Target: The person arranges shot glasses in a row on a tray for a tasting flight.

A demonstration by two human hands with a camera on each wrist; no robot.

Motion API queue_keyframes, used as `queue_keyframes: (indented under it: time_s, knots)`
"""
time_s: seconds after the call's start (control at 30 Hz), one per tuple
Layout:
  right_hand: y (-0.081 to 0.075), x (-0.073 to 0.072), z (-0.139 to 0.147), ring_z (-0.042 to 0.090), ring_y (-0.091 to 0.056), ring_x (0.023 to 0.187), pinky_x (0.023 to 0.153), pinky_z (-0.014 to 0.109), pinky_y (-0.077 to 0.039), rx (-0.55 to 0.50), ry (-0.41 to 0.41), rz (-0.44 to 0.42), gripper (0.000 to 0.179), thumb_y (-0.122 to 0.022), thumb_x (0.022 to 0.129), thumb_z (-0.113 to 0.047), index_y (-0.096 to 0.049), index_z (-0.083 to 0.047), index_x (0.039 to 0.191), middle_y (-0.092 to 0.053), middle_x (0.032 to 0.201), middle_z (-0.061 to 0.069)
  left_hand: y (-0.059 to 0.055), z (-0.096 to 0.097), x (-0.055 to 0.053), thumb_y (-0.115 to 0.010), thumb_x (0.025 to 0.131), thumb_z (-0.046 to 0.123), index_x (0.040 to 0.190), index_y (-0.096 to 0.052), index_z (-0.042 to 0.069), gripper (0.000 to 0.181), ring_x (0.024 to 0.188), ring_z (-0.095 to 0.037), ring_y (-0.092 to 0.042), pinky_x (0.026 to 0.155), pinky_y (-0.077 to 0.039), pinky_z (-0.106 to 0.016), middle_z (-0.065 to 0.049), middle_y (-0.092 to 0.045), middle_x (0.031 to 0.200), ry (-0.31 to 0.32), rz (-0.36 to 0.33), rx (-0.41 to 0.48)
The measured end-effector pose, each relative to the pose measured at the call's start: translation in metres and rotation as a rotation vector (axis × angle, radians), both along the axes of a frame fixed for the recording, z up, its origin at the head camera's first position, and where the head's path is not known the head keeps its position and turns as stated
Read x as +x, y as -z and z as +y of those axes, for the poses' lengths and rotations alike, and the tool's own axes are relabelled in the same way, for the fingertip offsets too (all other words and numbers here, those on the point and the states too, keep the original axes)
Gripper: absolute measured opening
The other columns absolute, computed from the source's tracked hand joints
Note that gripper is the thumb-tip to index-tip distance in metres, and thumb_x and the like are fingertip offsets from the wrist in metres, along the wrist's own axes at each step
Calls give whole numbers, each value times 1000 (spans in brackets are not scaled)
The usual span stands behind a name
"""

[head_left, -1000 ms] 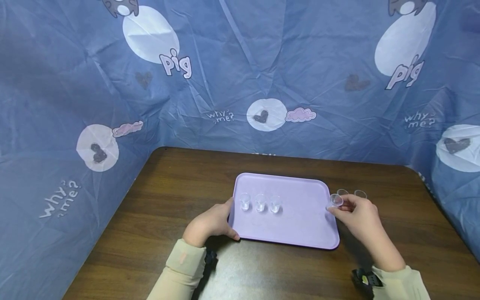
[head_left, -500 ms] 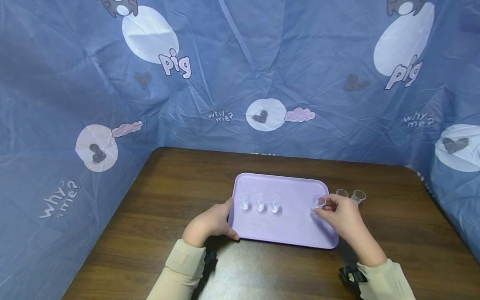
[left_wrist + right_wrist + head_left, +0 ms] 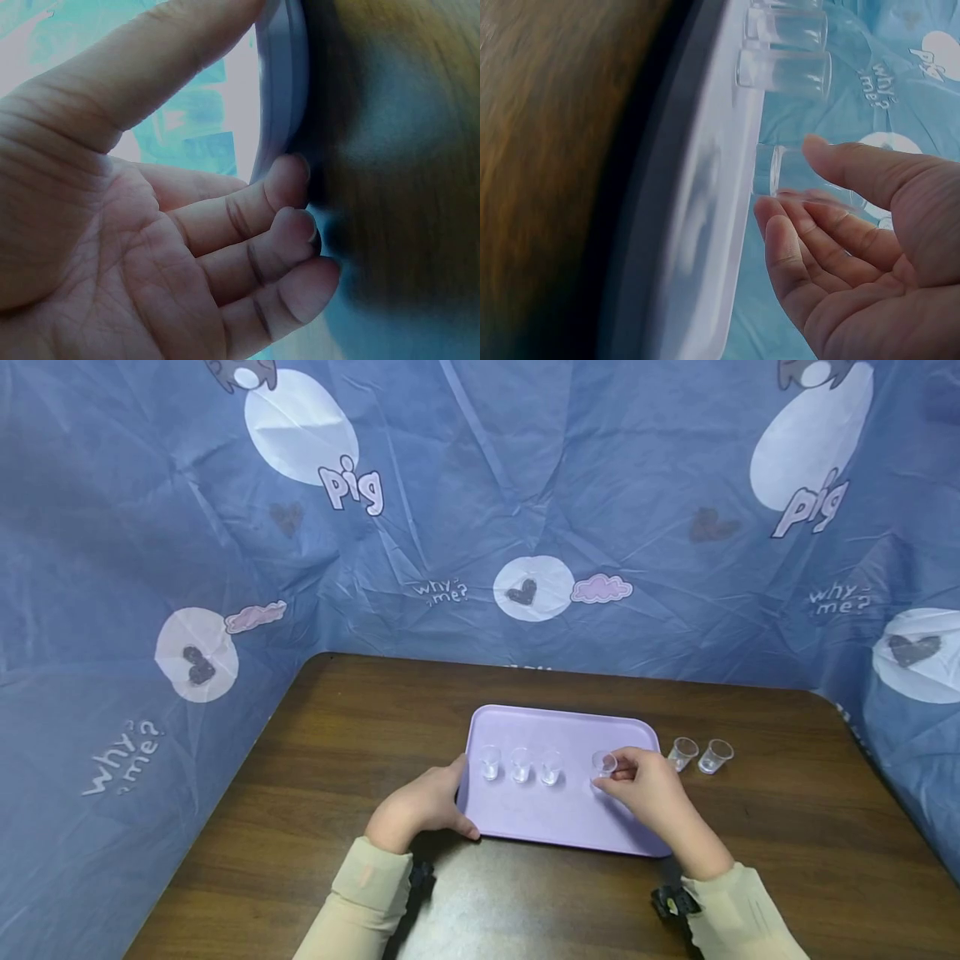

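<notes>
Two hands: left hand (image 3: 422,804) spread against the tray (image 3: 540,817), right hand (image 3: 649,786) pinching an upright clear cup (image 3: 602,767).

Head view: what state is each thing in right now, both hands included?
Tray, flat on the table
Three cups, upright on the tray, in a row
Held cup, upright over the tray; contact unclear
Two other cups, upright on the table
Left hand, touching the tray's left end
Right hand, pinching the held cup
Cloth, creased, hanging behind the table
</notes>
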State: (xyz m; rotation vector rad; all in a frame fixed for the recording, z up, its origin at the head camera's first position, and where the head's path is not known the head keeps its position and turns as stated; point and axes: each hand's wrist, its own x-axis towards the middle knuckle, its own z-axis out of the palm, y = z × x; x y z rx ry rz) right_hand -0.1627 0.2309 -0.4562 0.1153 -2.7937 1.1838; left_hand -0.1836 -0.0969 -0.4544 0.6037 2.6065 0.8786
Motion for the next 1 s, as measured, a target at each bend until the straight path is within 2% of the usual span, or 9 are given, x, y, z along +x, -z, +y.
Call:
queue_keyframes:
  time_s: [0.33, 1.0]
  knots:
    - [6, -7, -13, 16, -65, 71, 63, 28, -53, -2, -37, 14, 22, -87, 75, -3, -71, 2, 91, -68, 76, 2, 0, 1, 0, -100, 61, 19, 143, -43, -5, 104, 106, -30, -61, 94, -47, -46, -23, -64, 119, -5, -5, -9]
    - [10, -14, -23, 14, -63, 71, 63, 30, -52, -2, -26, -49, 22, -87, 75, -3, -71, -1, 90, -67, 74, -1, 1, 1, -2, -100, 62, 20, 144, -42, -5, 104, 108, -30, -61, 95, -47, -45, -23, -64, 121, -1, -5, -21]
